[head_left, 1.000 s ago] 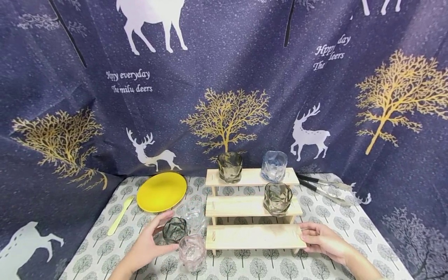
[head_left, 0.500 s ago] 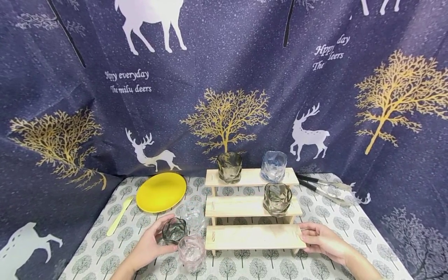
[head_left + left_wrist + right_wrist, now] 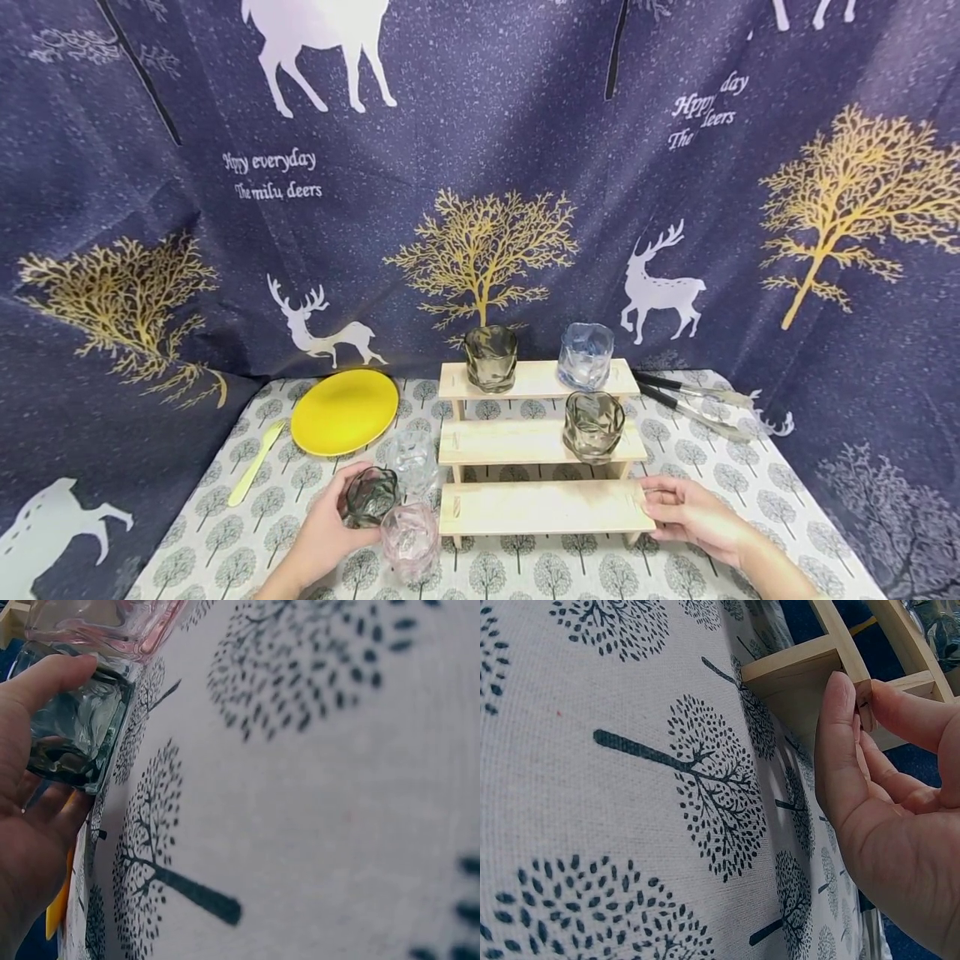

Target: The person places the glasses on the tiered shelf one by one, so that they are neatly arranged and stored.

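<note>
My left hand (image 3: 328,523) grips a dark greenish glass tumbler (image 3: 372,497), thumb on one side and fingers on the other; the left wrist view shows the same tumbler (image 3: 82,724) close to the cloth. A pinkish glass (image 3: 410,543) stands right beside it, and a clear glass (image 3: 412,462) sits just behind. My right hand (image 3: 690,518) pinches the right end of the lowest board of a three-step wooden rack (image 3: 543,507). In the right wrist view, thumb and fingers hold the rack's board end (image 3: 865,701).
On the rack's top step are a smoky glass (image 3: 491,358) and a bluish glass (image 3: 586,357). Another smoky glass (image 3: 593,427) is on the middle step. A yellow plate (image 3: 345,412) and a pale yellow fork (image 3: 257,463) lie left; black-handled tongs (image 3: 693,400) lie behind right.
My left hand has closed in around the dark tumbler, which now tilts slightly and sits a touch further left. The right hand has stayed on the rack.
</note>
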`<action>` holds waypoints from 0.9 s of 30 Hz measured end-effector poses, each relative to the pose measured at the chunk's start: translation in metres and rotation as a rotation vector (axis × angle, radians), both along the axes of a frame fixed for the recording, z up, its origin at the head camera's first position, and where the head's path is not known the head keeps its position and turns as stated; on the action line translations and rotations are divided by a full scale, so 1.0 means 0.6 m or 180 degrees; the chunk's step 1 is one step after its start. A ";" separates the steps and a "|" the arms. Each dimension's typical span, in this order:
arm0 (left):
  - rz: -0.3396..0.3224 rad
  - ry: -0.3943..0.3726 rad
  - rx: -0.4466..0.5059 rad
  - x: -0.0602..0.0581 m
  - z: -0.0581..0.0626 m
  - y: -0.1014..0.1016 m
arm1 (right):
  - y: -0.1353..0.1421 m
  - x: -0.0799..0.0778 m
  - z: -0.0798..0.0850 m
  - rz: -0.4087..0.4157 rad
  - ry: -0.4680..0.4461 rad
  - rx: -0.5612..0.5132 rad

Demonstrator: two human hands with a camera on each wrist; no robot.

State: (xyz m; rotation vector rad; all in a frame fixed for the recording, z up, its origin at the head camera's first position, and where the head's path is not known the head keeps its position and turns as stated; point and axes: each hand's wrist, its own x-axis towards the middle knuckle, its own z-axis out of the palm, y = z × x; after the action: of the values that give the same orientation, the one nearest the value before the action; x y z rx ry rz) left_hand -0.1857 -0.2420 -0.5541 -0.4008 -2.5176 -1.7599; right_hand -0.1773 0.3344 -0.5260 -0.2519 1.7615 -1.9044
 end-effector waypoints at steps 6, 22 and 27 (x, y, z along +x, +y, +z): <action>0.0219 -0.0064 -0.0016 0.003 0.002 0.003 | 0.002 -0.002 -0.004 0.0005 -0.0011 -0.0006; 0.0839 -0.0036 -0.0054 0.019 0.067 -0.003 | 0.003 -0.002 -0.004 0.0058 0.0052 -0.0038; 0.0975 0.0087 -0.0199 0.022 0.110 0.008 | 0.004 -0.001 -0.005 0.0044 0.0054 -0.0039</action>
State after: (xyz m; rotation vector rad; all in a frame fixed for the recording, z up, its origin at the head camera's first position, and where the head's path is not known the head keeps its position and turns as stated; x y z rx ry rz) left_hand -0.1724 -0.2375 -0.4880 -0.0358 -2.4603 -1.5547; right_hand -0.1781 0.3366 -0.5291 -0.2846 1.7552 -1.9092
